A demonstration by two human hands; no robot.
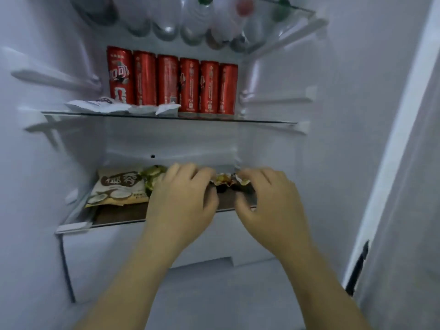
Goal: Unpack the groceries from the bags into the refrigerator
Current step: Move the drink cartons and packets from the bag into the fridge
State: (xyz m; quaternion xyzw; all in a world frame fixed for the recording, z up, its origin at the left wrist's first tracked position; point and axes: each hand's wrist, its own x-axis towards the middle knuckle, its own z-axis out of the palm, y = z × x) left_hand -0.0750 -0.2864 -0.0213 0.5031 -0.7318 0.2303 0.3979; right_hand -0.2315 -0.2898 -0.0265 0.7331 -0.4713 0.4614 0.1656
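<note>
- The refrigerator (357, 91) stands open, its white side walls closing in the shelves on the left and right. A pale door edge (390, 163) runs down the right.
- The lower shelf (123, 214) has a white trim strip along its near edge. Both forearms pass over that edge into the compartment.
- Between the lower shelf and the middle glass shelf (262, 120) there is open height above the hands, and the bare back wall shows behind them.
- The left hand (183, 198) and the right hand (269, 201) sit close together over the middle of the lower shelf, fingers curled. Each pinches one end of a small packet (227, 181) with a yellow and red wrapper, which is held between them just above the shelf. The blur hides the exact finger contact.
- On the left of the lower shelf lies a flat coconut snack bag (119, 186). A green packet (154, 171) lies just beside it at its far right corner, next to the left hand.
- The middle glass shelf carries six red cans (173, 84) upright in a row at the far side. White sachets (107, 106) lie in front of the left ones, near the shelf's front edge.
- The top shelf holds clear bottles (190, 22), which are blurred.
- A white drawer front (214, 236) sits below the lower shelf, shut.
</note>
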